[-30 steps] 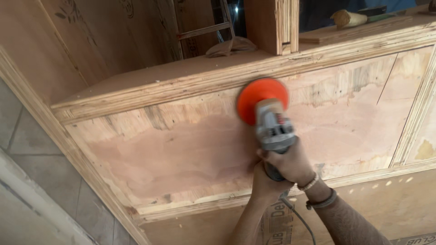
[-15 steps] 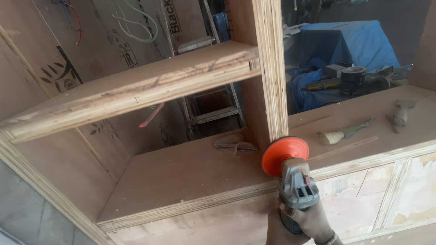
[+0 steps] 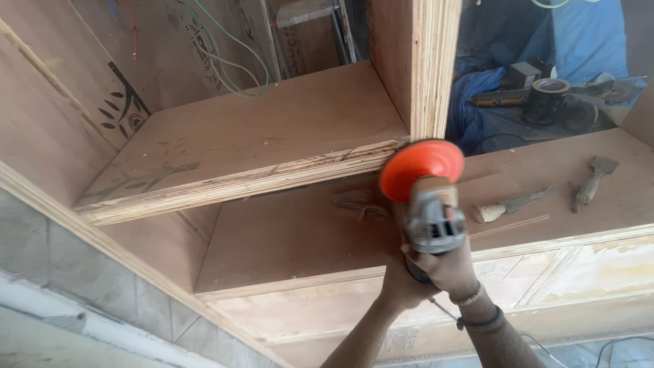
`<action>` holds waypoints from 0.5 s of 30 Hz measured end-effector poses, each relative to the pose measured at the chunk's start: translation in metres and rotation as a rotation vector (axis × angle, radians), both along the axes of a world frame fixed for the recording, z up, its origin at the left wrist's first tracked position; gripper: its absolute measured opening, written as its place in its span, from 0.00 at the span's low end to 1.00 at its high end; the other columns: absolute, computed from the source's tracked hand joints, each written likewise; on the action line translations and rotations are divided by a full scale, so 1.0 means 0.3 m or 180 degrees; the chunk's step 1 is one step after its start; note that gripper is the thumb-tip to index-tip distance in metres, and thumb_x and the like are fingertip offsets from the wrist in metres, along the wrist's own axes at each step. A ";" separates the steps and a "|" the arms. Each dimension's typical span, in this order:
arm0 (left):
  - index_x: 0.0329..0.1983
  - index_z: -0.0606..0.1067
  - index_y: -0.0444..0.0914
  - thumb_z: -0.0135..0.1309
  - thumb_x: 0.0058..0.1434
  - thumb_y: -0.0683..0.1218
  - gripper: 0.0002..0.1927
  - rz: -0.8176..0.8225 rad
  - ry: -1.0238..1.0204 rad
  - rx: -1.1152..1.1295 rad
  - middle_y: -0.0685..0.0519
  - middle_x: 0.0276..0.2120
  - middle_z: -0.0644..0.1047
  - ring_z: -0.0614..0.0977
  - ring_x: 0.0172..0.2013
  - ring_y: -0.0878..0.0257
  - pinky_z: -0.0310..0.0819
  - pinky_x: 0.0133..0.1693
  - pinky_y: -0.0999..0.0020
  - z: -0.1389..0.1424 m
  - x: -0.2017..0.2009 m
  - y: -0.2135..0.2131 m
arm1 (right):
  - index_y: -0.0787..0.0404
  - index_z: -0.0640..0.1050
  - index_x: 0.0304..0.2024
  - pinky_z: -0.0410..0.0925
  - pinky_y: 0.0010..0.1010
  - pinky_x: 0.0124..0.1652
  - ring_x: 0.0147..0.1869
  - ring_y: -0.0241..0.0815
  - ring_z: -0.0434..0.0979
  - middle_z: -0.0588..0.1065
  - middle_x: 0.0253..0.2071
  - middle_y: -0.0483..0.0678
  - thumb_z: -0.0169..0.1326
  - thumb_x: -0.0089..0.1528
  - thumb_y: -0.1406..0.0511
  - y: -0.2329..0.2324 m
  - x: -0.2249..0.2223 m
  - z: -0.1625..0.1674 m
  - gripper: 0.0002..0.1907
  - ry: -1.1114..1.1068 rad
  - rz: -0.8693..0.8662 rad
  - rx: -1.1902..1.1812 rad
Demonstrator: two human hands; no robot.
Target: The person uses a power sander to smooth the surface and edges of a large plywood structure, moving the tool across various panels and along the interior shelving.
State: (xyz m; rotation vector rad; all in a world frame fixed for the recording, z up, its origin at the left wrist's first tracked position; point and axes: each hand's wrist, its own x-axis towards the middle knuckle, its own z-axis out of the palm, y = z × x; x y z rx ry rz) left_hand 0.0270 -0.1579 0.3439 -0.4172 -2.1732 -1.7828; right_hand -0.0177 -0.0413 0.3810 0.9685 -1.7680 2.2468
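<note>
Hands grip one grey sander (image 3: 434, 221): right hand (image 3: 446, 267) wrapped round its body, left hand (image 3: 402, 286) clamped beneath for steadiness. Its orange disc (image 3: 421, 167) sits above them, against the shelf (image 3: 238, 178) edge beside the upright board (image 3: 436, 68), likely to smooth it.

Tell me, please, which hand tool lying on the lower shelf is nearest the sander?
The chisel with the pale rounded handle; the scraper lies farther right of the sander.

Grey sander (image 3: 433, 217), orange disc against shelf edge (image 3: 238, 187)

Soft daylight from upper right beyond the hands, even warm tone on plywood shelf (image 3: 259, 129), shadow beneath its edge left of the grip, slight motion blur on orange sanding disc (image 3: 421, 168), corners softened.
</note>
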 end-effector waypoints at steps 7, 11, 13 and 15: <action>0.64 0.68 0.37 0.71 0.48 0.50 0.41 -0.0089 -0.0045 -0.0046 0.49 0.53 0.78 0.82 0.53 0.60 0.78 0.54 0.63 0.059 0.010 -0.051 | 0.65 0.72 0.58 0.75 0.31 0.48 0.48 0.39 0.79 0.77 0.45 0.47 0.68 0.54 0.65 -0.005 0.018 0.061 0.32 -0.0367 0.0074 -0.0290; 0.65 0.68 0.37 0.71 0.48 0.50 0.41 -0.0188 -0.0107 -0.0065 0.50 0.53 0.78 0.81 0.53 0.61 0.78 0.55 0.63 0.066 0.032 -0.080 | 0.64 0.66 0.62 0.69 0.30 0.57 0.58 0.39 0.74 0.73 0.55 0.46 0.68 0.53 0.63 -0.036 0.028 0.021 0.38 0.0046 -0.0352 -0.0154; 0.65 0.68 0.37 0.71 0.48 0.50 0.41 -0.0209 -0.0186 -0.0053 0.50 0.53 0.78 0.81 0.53 0.61 0.78 0.55 0.63 0.070 0.053 -0.110 | 0.63 0.59 0.66 0.64 0.30 0.63 0.62 0.39 0.70 0.70 0.58 0.46 0.69 0.54 0.63 -0.080 0.043 -0.001 0.44 0.0372 -0.0367 -0.0197; 0.65 0.68 0.37 0.71 0.48 0.49 0.41 -0.0234 -0.0247 -0.0062 0.50 0.54 0.78 0.81 0.54 0.61 0.78 0.56 0.63 0.079 0.067 -0.139 | 0.64 0.65 0.62 0.67 0.32 0.60 0.60 0.40 0.72 0.73 0.56 0.46 0.70 0.51 0.63 -0.106 0.056 -0.018 0.40 0.0320 -0.0394 0.0053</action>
